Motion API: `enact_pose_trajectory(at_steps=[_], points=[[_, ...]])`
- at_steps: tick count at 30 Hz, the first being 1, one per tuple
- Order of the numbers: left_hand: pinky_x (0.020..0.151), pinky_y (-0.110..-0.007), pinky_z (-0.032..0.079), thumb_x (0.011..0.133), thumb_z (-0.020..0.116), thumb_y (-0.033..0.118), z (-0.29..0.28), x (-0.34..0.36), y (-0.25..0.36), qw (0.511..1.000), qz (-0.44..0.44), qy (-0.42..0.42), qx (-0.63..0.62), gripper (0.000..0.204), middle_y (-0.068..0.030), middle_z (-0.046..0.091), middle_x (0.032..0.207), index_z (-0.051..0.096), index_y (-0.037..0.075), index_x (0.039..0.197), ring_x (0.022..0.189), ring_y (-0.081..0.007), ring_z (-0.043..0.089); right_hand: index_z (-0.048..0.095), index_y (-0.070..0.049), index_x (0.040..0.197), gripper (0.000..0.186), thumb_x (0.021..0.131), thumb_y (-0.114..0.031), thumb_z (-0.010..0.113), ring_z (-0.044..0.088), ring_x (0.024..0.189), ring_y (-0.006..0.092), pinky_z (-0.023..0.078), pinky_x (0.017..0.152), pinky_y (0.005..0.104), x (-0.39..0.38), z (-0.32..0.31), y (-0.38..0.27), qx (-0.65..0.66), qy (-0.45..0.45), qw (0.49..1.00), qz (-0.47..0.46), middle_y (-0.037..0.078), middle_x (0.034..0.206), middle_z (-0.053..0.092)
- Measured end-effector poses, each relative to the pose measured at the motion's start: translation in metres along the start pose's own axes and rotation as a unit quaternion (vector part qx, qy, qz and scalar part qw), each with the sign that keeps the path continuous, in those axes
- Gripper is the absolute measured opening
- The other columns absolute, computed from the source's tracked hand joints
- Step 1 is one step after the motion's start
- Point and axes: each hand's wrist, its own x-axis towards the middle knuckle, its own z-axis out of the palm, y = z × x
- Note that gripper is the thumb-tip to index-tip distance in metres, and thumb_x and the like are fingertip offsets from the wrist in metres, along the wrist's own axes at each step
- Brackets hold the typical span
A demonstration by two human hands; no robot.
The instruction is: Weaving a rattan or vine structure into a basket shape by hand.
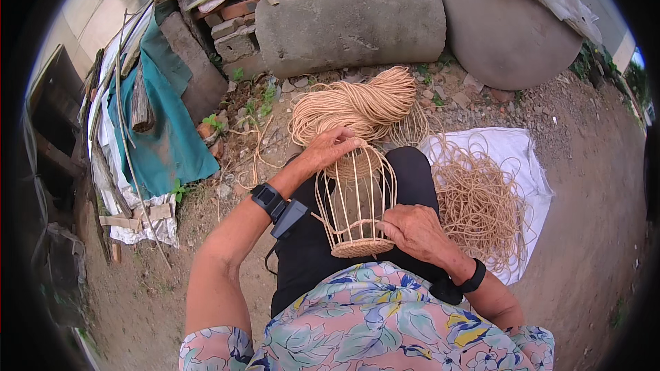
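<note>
A half-woven basket frame [356, 240] lies across my lap, pale vertical stakes joining a woven disc at the near end to a woven part at the far end. My left hand [333, 144] rests over the far end, its fingers curled on the top of the frame. My right hand [411, 232] is at the lower right of the frame, thumb and fingers closed on a pale cord that runs horizontally through the stakes. A thick coiled hank of tan cord [354, 103] lies just beyond my knees.
A white sheet [529, 172] to my right holds a loose tangle of cord [474, 213]. A concrete cylinder [350, 27], round slab [509, 41] and bricks [234, 45] line the back. Teal fabric [158, 137], sticks and rubble lie at left on the dirt ground [584, 247].
</note>
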Motion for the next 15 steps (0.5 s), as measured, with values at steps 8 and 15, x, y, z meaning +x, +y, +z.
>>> enact_pose_trajectory(at_steps=[8,15], points=[[0.102,-0.039,0.041,0.095,0.053,0.046,-0.009,-0.007,0.021,0.985,-0.048,-0.152,-0.067,0.046,-0.0125,0.057,0.124,0.061,0.010,0.123,0.122,-0.0251,0.050,0.056,-0.003,0.073,0.031,0.091,-0.028,0.060,0.054,0.060,0.0329,0.042,0.055,0.0421,-0.023,-0.021,0.036,0.008,0.138,0.978,0.155,0.013,0.066,0.053],[0.106,-0.037,0.037,0.089,0.054,0.023,-0.016,-0.031,0.015,0.976,0.018,-0.164,-0.142,0.042,-0.0080,0.052,0.130,0.055,0.012,0.129,0.123,-0.0224,0.048,0.061,-0.006,0.081,0.025,0.089,-0.029,0.062,0.052,0.079,0.0266,0.038,0.076,0.0380,0.003,-0.016,0.015,-0.119,0.106,0.987,-0.005,0.007,0.076,0.053]])
